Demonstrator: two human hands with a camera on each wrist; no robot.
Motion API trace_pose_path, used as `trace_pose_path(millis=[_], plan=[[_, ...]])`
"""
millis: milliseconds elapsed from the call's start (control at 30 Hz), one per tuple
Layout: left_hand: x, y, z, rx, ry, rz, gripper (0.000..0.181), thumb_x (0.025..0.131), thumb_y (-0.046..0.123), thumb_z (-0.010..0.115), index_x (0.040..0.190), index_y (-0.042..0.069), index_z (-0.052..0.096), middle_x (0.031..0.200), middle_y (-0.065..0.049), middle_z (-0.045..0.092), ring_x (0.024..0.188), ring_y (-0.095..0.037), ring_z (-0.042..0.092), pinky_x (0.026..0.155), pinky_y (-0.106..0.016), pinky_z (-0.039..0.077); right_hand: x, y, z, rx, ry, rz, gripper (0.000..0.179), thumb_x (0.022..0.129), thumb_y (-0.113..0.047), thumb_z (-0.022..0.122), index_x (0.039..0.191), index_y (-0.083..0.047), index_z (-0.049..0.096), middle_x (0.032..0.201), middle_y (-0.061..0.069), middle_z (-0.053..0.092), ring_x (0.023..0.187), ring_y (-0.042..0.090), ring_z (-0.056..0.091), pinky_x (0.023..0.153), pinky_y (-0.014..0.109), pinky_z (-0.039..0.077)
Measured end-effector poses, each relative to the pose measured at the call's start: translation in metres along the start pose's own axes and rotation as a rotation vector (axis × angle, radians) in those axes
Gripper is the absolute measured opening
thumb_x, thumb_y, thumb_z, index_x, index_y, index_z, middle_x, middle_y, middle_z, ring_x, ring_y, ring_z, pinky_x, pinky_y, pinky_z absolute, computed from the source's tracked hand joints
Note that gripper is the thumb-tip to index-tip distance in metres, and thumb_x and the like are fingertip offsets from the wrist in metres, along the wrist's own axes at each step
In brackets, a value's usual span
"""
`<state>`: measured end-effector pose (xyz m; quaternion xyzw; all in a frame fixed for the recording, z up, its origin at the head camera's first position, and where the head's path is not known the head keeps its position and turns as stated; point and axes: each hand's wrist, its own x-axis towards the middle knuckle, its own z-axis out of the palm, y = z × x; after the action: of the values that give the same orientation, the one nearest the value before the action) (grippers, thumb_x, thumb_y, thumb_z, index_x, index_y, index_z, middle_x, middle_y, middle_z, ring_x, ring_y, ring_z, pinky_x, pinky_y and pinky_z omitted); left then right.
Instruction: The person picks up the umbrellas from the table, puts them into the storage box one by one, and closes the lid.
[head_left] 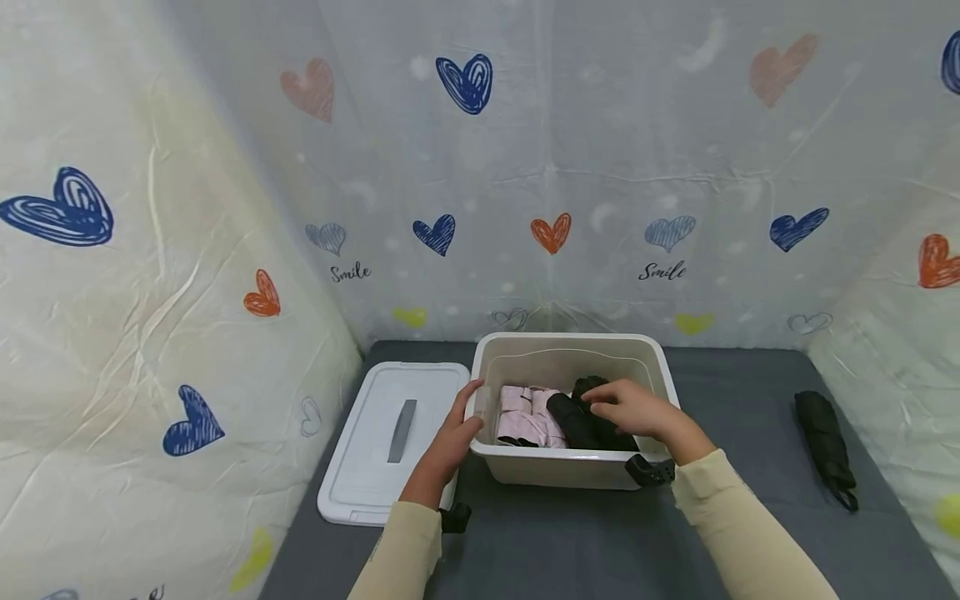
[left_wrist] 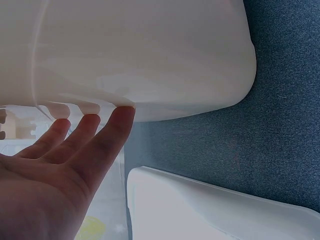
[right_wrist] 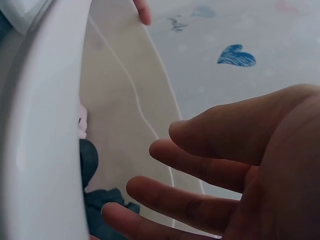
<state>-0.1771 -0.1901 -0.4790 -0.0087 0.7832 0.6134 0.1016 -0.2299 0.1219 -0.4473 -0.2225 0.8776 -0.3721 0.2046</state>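
A beige plastic storage bin (head_left: 555, 471) stands uncovered on the table. My left hand (head_left: 450, 437) is at its left side, fairly straight fingers (left_wrist: 107, 137) touching the outer wall. Over the right part of the bin, my right hand (head_left: 633, 408) hovers with loosely bent fingers and nothing between them. Below it lie a black rolled bundle (head_left: 572, 421) and a crumpled dark green-black cloth item (right_wrist: 107, 210). Pink folded bundles (head_left: 528, 417) with dark ends sit side by side in the bin's left part. My right fingertips partly hide the dark items.
Left of the bin lies a white lid (head_left: 360, 450) with a grey handle (head_left: 402, 431). A black folded umbrella (head_left: 825, 446) with a strap is at the table's right edge. A dark grey cloth (head_left: 547, 542) covers the table. Heart-printed curtains (head_left: 487, 167) surround it.
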Motion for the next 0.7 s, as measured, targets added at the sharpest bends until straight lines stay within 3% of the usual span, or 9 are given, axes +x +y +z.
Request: trace_pose_path(millis=[100, 267, 533, 700], plan=[[0.007, -0.012, -0.001, -0.01, 0.008, 0.0, 0.067, 0.09, 0.006, 0.04, 0.152, 0.024, 0.024, 0.159, -0.016, 0.017, 0.134, -0.038, 0.032, 0.1, -0.06, 0.036, -0.005, 0.003, -0.003, 0.018, -0.002, -0.007, 0.037, 0.099, -0.019, 0.051, 0.133, -0.006, 0.058, 0.134, 0.022, 0.057, 0.107, 0.031, 0.061, 0.07, 0.036, 0.054], [0.016, -0.03, -0.001, -0.02, 0.035, 0.003, 0.067, 0.091, 0.007, 0.04, 0.151, 0.033, 0.026, 0.159, -0.012, 0.018, 0.134, -0.037, 0.031, 0.102, -0.062, 0.033, -0.013, 0.007, -0.006, -0.018, 0.013, -0.021, 0.041, 0.099, -0.022, 0.05, 0.136, -0.006, 0.054, 0.133, 0.023, 0.056, 0.101, 0.029, 0.063, 0.076, 0.04, 0.052], [0.016, -0.033, 0.001, 0.002, 0.05, 0.007, 0.066, 0.092, 0.01, 0.041, 0.148, 0.04, 0.026, 0.157, -0.01, 0.022, 0.133, -0.037, 0.034, 0.101, -0.061, 0.034, -0.026, 0.009, -0.011, -0.041, 0.042, -0.052, 0.043, 0.099, -0.023, 0.05, 0.138, -0.004, 0.053, 0.134, 0.021, 0.056, 0.116, 0.035, 0.058, 0.088, 0.047, 0.05], [0.017, -0.031, 0.001, -0.004, 0.039, 0.013, 0.066, 0.091, 0.009, 0.04, 0.15, 0.036, 0.024, 0.157, -0.011, 0.02, 0.133, -0.037, 0.034, 0.101, -0.06, 0.035, -0.034, 0.013, -0.018, -0.033, 0.049, -0.066, 0.047, 0.098, -0.027, 0.053, 0.14, -0.007, 0.05, 0.131, 0.02, 0.059, 0.108, 0.029, 0.063, 0.086, 0.045, 0.049]])
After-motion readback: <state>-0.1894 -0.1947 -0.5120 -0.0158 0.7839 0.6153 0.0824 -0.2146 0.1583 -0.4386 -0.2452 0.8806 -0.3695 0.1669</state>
